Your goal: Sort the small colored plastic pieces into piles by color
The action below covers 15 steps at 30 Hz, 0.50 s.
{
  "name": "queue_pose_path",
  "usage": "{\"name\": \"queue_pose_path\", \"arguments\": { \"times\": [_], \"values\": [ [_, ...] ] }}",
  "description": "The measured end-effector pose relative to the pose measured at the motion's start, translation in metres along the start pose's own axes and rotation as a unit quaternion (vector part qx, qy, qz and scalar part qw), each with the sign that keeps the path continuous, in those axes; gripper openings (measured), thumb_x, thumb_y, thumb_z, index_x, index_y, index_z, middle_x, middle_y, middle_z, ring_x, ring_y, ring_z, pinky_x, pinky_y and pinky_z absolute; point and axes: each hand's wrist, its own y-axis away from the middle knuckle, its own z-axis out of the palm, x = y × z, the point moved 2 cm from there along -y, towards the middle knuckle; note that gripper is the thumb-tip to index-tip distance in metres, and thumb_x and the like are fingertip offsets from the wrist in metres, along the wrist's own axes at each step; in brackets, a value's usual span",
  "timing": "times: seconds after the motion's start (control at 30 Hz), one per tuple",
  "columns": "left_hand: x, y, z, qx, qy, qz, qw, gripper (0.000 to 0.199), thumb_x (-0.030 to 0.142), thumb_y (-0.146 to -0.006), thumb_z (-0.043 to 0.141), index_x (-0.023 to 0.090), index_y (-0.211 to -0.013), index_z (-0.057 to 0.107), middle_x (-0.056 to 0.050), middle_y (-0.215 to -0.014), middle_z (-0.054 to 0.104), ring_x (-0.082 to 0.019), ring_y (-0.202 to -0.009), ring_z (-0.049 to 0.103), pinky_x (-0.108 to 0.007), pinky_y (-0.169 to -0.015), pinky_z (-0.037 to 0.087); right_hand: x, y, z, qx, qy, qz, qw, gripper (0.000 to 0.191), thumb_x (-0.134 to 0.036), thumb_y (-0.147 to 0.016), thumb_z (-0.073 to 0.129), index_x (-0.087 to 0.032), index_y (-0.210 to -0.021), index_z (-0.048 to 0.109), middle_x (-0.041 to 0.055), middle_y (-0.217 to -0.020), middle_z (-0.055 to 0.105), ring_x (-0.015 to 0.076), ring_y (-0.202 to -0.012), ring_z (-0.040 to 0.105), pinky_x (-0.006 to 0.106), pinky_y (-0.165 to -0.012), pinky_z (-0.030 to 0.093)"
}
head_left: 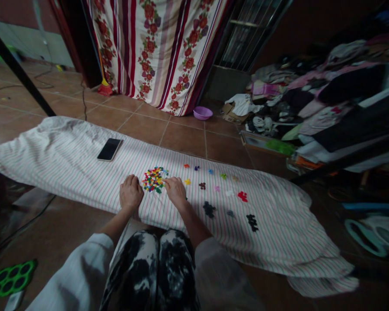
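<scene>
A mixed pile of small coloured pieces [153, 179], too small to name, lies on a striped cloth [132, 151]. Left of the pile, my left hand [131, 192] rests on the cloth with its fingers curled under, so its palm is hidden. My right hand [176, 190] is at the pile's right edge, thumb and forefinger pinched together; what is between them is too small to make out. To its right are separate little groups: yellow pieces [187, 182], brown pieces [202, 185], red pieces [243, 196], dark grey pieces [209, 209] and black pieces [252, 222].
A phone [109, 149] lies on the cloth at the left. Beyond the cloth are a floral curtain [162, 52], a purple basin [202, 113] and a red broom [105, 88]. Heaped clothes [298, 95] fill the right side. A green perforated tray [11, 280] is at lower left.
</scene>
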Motion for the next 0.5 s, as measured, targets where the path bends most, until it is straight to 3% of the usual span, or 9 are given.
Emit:
{"name": "queue_pose_path", "arguments": {
  "times": [0.5],
  "values": [
    [-0.001,0.000,0.001,-0.002,0.011,0.000,1.000,0.033,0.019,-0.082,0.040,0.017,-0.111,0.056,-0.014,-0.127,0.055,-0.027,-0.117,0.049,-0.041,-0.089,0.039,-0.009,-0.014,-0.004,0.004,0.032,0.013,0.999,0.017,-0.025,-0.087,0.051,-0.023,-0.092,0.068,0.0068,-0.091,0.064,0.0198,-0.092,0.053,0.029,-0.079,0.038]
  ]
}}
